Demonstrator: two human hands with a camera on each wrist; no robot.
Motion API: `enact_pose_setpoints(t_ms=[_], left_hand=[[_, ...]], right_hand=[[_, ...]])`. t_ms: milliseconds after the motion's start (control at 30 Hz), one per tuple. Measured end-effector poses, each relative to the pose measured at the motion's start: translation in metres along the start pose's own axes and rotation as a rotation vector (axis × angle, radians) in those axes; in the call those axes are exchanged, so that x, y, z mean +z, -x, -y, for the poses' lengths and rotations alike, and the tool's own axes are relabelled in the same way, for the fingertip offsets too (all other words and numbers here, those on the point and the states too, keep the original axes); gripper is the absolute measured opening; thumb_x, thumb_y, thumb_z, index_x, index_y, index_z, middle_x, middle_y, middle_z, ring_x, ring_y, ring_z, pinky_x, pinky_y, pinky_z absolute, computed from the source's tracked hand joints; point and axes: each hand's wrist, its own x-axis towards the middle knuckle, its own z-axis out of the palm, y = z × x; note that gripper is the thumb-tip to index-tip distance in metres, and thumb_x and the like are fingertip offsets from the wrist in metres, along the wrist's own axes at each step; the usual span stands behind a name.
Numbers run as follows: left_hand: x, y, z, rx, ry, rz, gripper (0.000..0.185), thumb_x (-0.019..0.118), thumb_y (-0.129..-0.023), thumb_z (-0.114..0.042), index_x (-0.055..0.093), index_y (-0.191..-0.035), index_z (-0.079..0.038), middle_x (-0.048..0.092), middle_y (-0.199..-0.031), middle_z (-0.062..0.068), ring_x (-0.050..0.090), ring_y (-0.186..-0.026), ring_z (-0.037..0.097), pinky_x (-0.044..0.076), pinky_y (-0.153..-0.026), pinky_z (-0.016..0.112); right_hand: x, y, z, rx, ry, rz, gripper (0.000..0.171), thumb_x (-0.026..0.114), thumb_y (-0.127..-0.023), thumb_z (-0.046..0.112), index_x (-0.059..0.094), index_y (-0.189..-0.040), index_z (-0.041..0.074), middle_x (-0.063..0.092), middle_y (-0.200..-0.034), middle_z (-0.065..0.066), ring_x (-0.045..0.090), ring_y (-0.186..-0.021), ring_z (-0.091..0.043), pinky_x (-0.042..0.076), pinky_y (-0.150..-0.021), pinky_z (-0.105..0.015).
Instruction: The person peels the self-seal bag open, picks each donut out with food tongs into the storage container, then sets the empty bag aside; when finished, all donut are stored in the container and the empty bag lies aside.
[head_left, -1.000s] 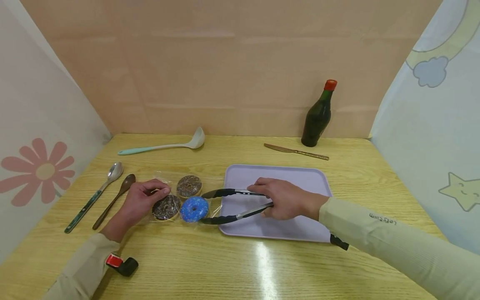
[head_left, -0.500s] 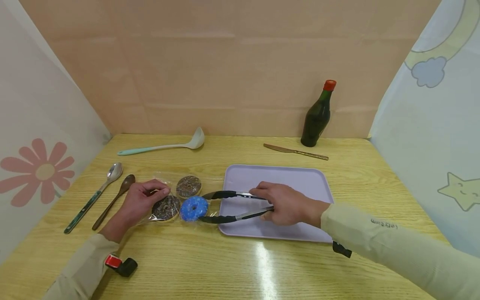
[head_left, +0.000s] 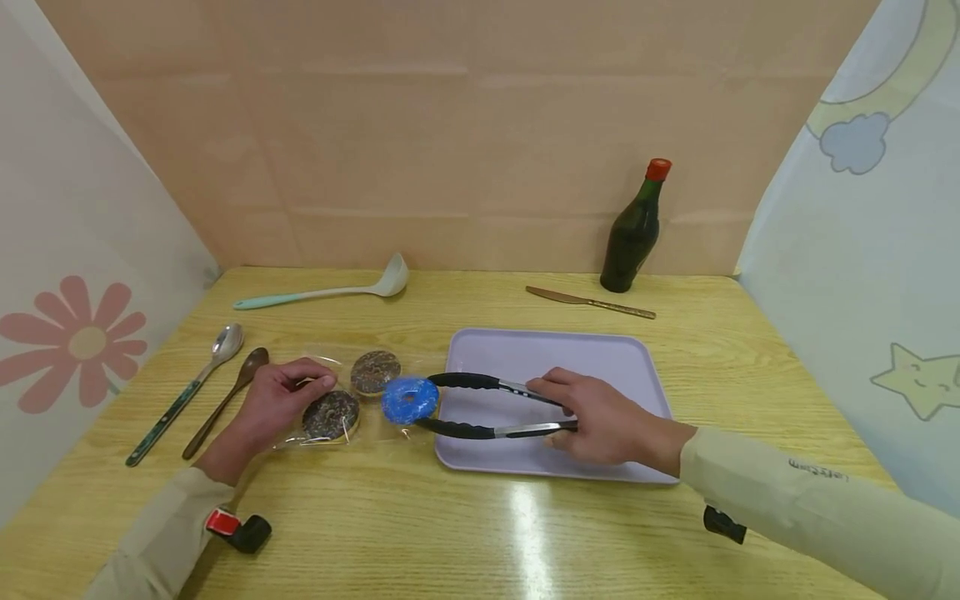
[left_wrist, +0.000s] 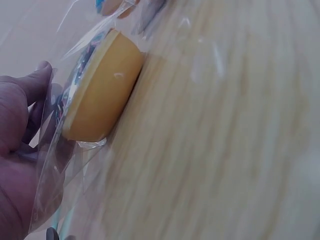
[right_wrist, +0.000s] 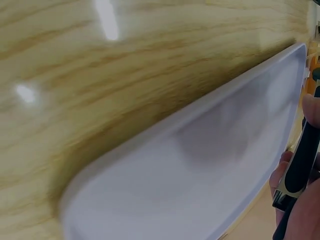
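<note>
Tongs lift a blue doughnut from a clear bag beside a lilac tray.

The right hand (head_left: 600, 417) grips the handles of black-tipped tongs (head_left: 487, 407), its fingers curled round them, and the tips clamp the blue doughnut (head_left: 409, 399), which sits at the bag's mouth just beside the tray's left edge. The left hand (head_left: 279, 402) holds down the clear plastic bag (head_left: 330, 392) on the worktop (head_left: 450, 533), thumb and fingers pinching the film by a chocolate doughnut (head_left: 331, 414); a second chocolate doughnut (head_left: 375, 372) lies behind it. The lilac tray (head_left: 600, 358) lies under the tongs. Two spoons (head_left: 217, 392) lie to the left, with a ladle (head_left: 330, 292), a knife (head_left: 592, 302) and a dark bottle (head_left: 633, 233) at the back.
</note>
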Motion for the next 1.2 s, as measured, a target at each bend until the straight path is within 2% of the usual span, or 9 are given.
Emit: enact_pose_setpoints(t_ms=[233, 567, 833, 1200], left_hand=[[-0.001, 0.0, 0.0, 0.006, -0.006, 0.005, 0.005, 0.061, -0.085, 0.014, 0.065, -0.088, 0.016, 0.065, -0.084, 0.018, 0.06, -0.077, 0.007, 0.048, -0.065, 0.018], [-0.001, 0.001, -0.002, 0.006, 0.016, -0.004, 0.005, 0.061, -0.085, 0.016, 0.064, -0.087, 0.017, 0.066, -0.082, 0.014, 0.059, -0.076, 0.007, 0.048, -0.064, 0.018], [0.001, 0.001, 0.0, 0.005, 0.05, -0.012, 0.004, 0.06, -0.084, 0.018, 0.063, -0.087, 0.018, 0.066, -0.082, 0.013, 0.059, -0.076, 0.008, 0.048, -0.064, 0.019], [0.001, 0.001, 0.002, 0.001, 0.061, -0.002, 0.006, 0.059, -0.085, 0.016, 0.062, -0.089, 0.02, 0.066, -0.083, 0.012, 0.059, -0.076, 0.008, 0.049, -0.064, 0.019]], right_hand=[[-0.009, 0.025, -0.014, 0.009, -0.005, -0.078, 0.057, 0.075, -0.079, 0.016, 0.053, -0.13, 0.004, 0.053, -0.12, -0.001, 0.05, -0.072, -0.004, 0.045, -0.068, -0.029], [-0.017, 0.046, -0.036, 0.057, 0.057, -0.168, 0.058, 0.079, -0.076, 0.016, 0.055, -0.128, 0.003, 0.055, -0.115, 0.0, 0.045, -0.069, -0.006, 0.041, -0.064, -0.029], [-0.015, 0.048, -0.05, 0.104, 0.097, -0.19, 0.056, 0.078, -0.076, 0.014, 0.056, -0.125, -0.002, 0.057, -0.112, -0.006, 0.048, -0.075, -0.015, 0.041, -0.066, -0.034], [-0.008, 0.042, -0.062, 0.144, 0.079, -0.205, 0.054, 0.078, -0.075, 0.013, 0.058, -0.123, -0.003, 0.058, -0.105, -0.007, 0.048, -0.074, -0.016, 0.04, -0.064, -0.033]])
